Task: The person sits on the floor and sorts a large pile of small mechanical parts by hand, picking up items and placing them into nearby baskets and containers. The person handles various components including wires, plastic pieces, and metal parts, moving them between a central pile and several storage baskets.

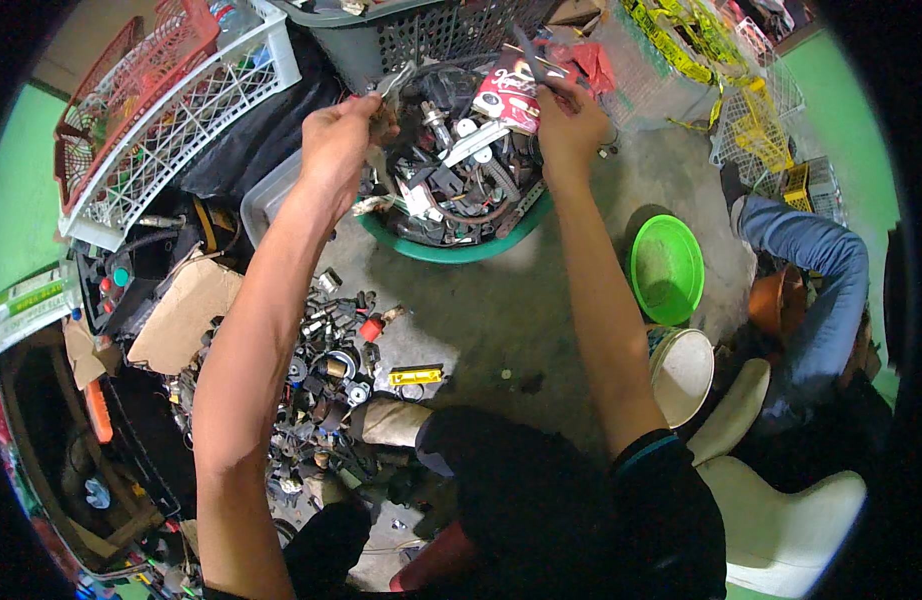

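Note:
My left hand pinches a thin, light, crumpled piece above the left side of a green basin; its exact kind cannot be told. My right hand is closed on a dark, narrow blade-like piece, which points up and away beside a red printed packet. The basin is heaped with metal and plastic parts, among them a ribbed hose, a white metal strip and a black plastic connector.
Many small parts lie piled on the floor at left, by a yellow plastic piece. At right stand a bright green basin and a white bucket. Crates rise at upper left. Another person's leg is at far right.

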A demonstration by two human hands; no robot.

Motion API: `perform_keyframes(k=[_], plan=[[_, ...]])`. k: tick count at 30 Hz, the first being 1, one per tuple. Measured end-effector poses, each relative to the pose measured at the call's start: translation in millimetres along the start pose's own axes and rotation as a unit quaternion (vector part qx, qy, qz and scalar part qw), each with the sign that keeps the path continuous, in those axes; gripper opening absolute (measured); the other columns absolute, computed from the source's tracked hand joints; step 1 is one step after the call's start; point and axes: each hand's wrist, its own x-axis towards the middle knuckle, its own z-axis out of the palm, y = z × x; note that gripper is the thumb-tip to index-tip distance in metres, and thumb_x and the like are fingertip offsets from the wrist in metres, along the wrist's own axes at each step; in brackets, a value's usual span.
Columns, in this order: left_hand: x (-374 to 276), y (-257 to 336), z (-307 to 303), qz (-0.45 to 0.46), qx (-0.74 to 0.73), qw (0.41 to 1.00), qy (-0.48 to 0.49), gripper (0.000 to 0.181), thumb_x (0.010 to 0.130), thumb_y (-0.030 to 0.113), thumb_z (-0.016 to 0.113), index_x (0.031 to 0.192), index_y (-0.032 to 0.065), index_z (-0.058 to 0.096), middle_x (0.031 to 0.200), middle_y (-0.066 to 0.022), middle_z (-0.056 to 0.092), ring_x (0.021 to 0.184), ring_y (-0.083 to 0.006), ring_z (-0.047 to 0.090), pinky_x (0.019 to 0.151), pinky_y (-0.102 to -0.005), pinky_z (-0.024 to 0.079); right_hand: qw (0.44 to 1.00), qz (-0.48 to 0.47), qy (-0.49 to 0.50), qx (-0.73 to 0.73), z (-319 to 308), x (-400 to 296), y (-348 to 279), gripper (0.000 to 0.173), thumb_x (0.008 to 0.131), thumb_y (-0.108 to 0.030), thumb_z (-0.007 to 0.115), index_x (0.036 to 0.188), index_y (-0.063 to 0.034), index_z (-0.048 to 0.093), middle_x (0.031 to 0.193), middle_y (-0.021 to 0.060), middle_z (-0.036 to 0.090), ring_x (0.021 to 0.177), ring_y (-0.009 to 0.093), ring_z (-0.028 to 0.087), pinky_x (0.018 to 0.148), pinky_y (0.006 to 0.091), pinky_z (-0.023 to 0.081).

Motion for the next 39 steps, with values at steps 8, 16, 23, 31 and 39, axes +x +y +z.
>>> perform_keyframes(k=[8,16,23,31,39], plan=[[39,-24,18,0.131,0.318,0.931,0.124,0.033,0.082,0.016,0.076,0.109,-0.0024,0.07,0.087,-0.0102,0.072,0.075,-0.0147,0.066,0.071,-0.0294,0.053,0.877,-0.291,-0.177,-0.338,11,11,4,0.015,0.076,-0.011,0.064,0.087,-0.0071,0.073,0.082,0.016,0.069,0.08,0.035,0.064,0.075,0.0441,0.052],[42,-37,15,0.263,0.463,0.845,0.059,0.031,0.078,0.012,0.075,0.107,0.0013,0.071,0.095,-0.0222,0.07,0.088,-0.0316,0.07,0.08,-0.0369,0.054,0.848,-0.36,-0.243,-0.304,12,24,0,0.02,0.073,-0.009,0.061,0.09,-0.0043,0.071,0.077,0.0155,0.067,0.077,0.035,0.061,0.074,0.0456,0.051],[33,-38,16,0.234,0.535,0.81,0.055,0.034,0.078,0.014,0.073,0.109,0.0029,0.07,0.094,-0.0219,0.07,0.087,-0.0361,0.069,0.08,-0.0407,0.053,0.832,-0.433,-0.171,-0.301,14,39,-21,0.011,0.072,-0.009,0.063,0.08,-0.0061,0.071,0.077,0.0102,0.068,0.073,0.03,0.062,0.069,0.041,0.053],[39,-41,8,0.251,0.48,0.837,0.077,0.034,0.076,0.014,0.074,0.106,-0.0014,0.069,0.092,-0.0208,0.071,0.087,-0.0332,0.07,0.079,-0.0389,0.054,0.879,-0.241,-0.309,-0.274,23,18,5,0.016,0.066,-0.014,0.072,0.081,-0.0092,0.074,0.082,0.0159,0.068,0.079,0.034,0.066,0.072,0.0435,0.053],[31,-35,7,0.25,0.507,0.823,0.054,0.028,0.077,0.011,0.072,0.101,-0.0026,0.07,0.088,-0.0241,0.069,0.081,-0.0367,0.07,0.076,-0.0404,0.055,0.837,-0.254,-0.336,-0.349,24,35,26,0.018,0.069,-0.009,0.068,0.085,-0.0092,0.075,0.083,0.0172,0.068,0.081,0.037,0.065,0.076,0.0455,0.053]])
